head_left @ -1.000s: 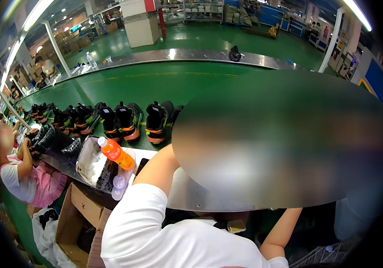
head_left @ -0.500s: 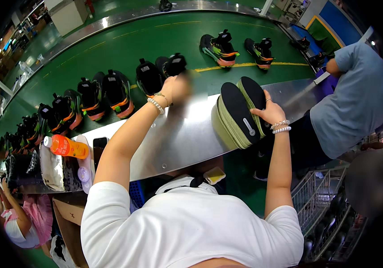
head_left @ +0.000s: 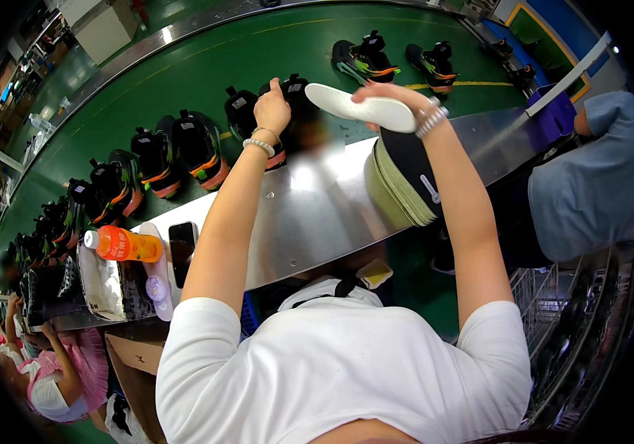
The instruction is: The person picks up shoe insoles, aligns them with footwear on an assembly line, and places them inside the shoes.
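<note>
The right hand (head_left: pixel 395 96) grips the white insole (head_left: pixel 329 101) mid-length, just right of the black shoe (head_left: pixel 299 95) on the far green belt (head_left: pixel 199 85), where the left hand (head_left: pixel 272 112) curls, its hold unclear, so a light pinch and steady shoe should help.

Wide fisheye view from my head's left side, facing down and forward, close over my white short-sleeved shirt (head_left: pixel 339 355), farther from the long shiny metal worktop (head_left: pixel 317 237), far left rim perhaps too warped to read
</note>
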Available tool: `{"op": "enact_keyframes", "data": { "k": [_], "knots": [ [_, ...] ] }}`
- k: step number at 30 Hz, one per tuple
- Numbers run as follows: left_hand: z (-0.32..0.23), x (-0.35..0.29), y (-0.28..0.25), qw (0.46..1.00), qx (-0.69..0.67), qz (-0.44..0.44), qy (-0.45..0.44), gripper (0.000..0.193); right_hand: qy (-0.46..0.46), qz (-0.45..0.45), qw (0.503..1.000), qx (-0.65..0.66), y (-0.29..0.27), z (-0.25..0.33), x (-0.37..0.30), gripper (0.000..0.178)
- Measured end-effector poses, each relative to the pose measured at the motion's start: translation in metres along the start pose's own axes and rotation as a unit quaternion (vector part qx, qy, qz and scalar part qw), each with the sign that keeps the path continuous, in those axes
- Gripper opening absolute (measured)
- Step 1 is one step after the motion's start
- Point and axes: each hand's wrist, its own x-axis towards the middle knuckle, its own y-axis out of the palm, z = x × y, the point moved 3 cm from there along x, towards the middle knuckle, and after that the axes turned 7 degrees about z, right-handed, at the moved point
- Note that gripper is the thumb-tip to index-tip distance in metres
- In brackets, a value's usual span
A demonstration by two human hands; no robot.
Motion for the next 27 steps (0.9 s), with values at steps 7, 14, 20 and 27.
{"op": "enact_keyframes", "data": {
  "k": [7,14,20,27],
  "knots": [
    [0.012,0.011,0.014,0.986,-0.151,0.007,0.064,0.040,0.089,-0.037,0.993,-0.067,-0.012,-0.014,0.105,0.024],
    [0.039,-0.005,0.002,0.971,-0.232,0.004,0.057,0.035,0.053,-0.120,0.769,-0.626,0.071,-0.011,0.154,0.028],
    [0.004,-0.013,-0.001,0.979,-0.191,-0.017,0.068,0.039,0.036,-0.259,0.711,-0.653,0.052,-0.039,0.180,0.021],
    [-0.002,-0.016,0.003,0.985,-0.157,-0.018,0.070,0.042,0.029,-0.235,0.761,-0.604,0.023,-0.074,0.225,0.038]
  ]
}}
